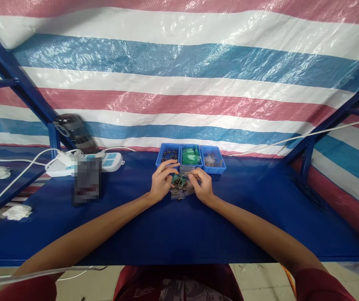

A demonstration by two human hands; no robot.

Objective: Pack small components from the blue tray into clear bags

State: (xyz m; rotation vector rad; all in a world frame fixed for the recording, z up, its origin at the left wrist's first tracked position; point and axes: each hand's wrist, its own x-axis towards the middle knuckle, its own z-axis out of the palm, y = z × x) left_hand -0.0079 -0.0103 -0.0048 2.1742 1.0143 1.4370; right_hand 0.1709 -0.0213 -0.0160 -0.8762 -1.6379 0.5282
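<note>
Right hand (202, 184) pinching slim piece (187, 172) (long axis crosswise; pointing leftward); left hand (161, 182) loose

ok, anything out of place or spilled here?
Two crumpled white wads at far left look like litter. The heap of small parts between left hand and right hand lies outside the blue bins, so looks loose, though possibly deliberate.

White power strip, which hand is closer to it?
Left. The left hand is to the right of the power strip; the right hand is farther right, beyond the left hand.
</note>
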